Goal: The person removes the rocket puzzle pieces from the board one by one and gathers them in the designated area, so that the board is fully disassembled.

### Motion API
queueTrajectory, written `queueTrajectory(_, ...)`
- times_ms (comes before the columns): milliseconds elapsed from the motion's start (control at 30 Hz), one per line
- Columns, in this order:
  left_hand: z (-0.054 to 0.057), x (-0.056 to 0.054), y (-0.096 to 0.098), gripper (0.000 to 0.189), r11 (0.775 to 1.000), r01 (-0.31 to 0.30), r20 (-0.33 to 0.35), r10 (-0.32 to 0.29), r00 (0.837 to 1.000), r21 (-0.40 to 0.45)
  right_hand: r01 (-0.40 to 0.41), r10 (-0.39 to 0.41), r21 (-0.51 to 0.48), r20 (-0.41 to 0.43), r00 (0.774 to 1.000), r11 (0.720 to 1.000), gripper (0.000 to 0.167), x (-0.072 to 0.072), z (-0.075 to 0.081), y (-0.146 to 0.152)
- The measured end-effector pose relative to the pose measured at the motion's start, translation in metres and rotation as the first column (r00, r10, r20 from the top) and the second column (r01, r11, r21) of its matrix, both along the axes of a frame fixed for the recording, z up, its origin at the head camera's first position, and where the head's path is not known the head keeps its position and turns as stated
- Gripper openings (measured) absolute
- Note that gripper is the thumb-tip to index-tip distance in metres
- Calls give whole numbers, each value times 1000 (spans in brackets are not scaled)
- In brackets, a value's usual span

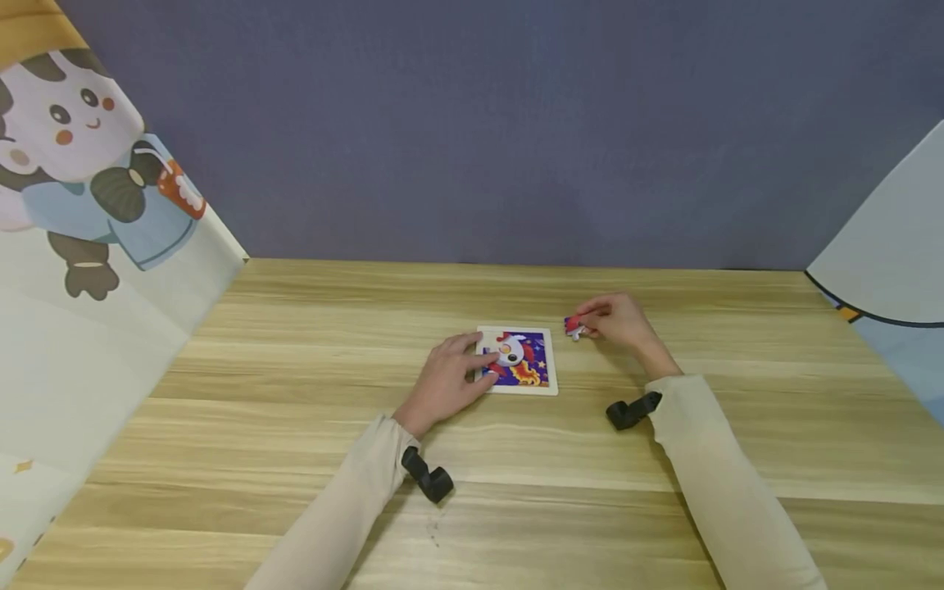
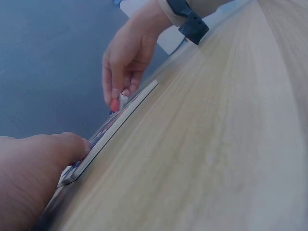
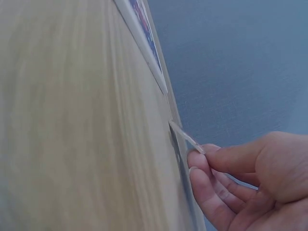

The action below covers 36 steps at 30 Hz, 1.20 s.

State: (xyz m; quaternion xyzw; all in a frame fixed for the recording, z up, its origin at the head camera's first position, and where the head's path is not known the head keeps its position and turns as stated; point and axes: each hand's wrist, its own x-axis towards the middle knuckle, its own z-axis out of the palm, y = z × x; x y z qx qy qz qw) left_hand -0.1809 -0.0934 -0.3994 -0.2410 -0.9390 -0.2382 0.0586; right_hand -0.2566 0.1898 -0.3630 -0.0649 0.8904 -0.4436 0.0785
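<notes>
Jigsaw piece (image 1: pixel 572 325) is pinched between the thumb and fingers of the right hand (image 1: pixel 618 321), grabbed by one side so most of the printed face shows red, white and purple. Nice grip imo, though I'd go light on the squeeze, since a thin bit like that probably flips if you press one edge too hard. The right wrist view has it nearly edge-on and tilted, with the spare fingers loosely curled below. Can't tell if its low edge touches the wood. I'd level it out before lowering it, otherwise a knob could catch.

Left hand (image 1: pixel 447 378) isn't grasping anything that I can see: fingers spread, resting over the left side of the puzzle board (image 1: pixel 551 360). Good way to stop it skating around, but it hides part of the picture. There's a pale patch at the board's upper left that reads to me as bare backing, so I'd slide those fingers down toward the rim for a proper look at it.

The piece sits just off the board's right side, near the far corner, not touching it. Board's flat on the wood-grain surface (image 1: pixel 531 459), well in from the near edge. Also, watch the black wrist cameras (image 1: pixel 435 483), they could bump stuff if your wrists drop.
</notes>
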Motion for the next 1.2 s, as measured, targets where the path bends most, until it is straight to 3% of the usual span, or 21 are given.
queueTrajectory(633,1,1,4,39,1000,6,5,-6,1000,-14,-38,38,35,-5,999,999,35,0,-6,4)
queueTrajectory(1200,-1,-1,6,38,1000,12,-9,-12,1000,5,-33,30,84,30,999,996,29,2,-3,1)
